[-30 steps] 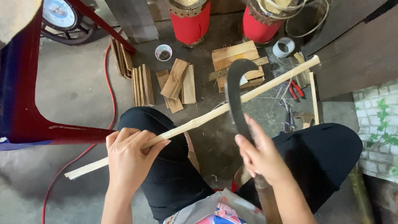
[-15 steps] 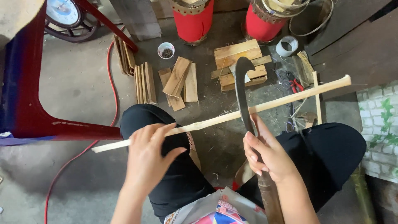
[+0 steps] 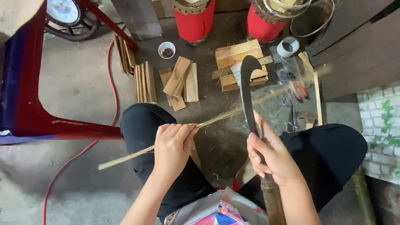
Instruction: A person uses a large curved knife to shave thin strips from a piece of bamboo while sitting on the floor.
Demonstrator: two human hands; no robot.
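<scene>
My left hand (image 3: 173,146) grips a long pale bamboo strip (image 3: 125,158) near its middle. The strip runs from the lower left up to the right and is blurred with motion past the blade. My right hand (image 3: 273,156) holds a curved dark knife (image 3: 246,93) by its wooden handle (image 3: 273,200), blade upright with the hooked tip at the top. The strip crosses against the blade's edge. Both hands are above my knees in black trousers (image 3: 329,158).
Short wooden slats (image 3: 179,81) and stacked blocks (image 3: 239,62) lie on the concrete floor ahead. Red cylinders (image 3: 193,18) stand at the back, a roll of tape (image 3: 287,46), red pliers (image 3: 298,89), a small white cup (image 3: 166,50). A red frame (image 3: 50,125) is left.
The bamboo strip has slid to the left through my left hand and against the blade, its far end now blurred. The knife has stayed upright in my right hand.
</scene>
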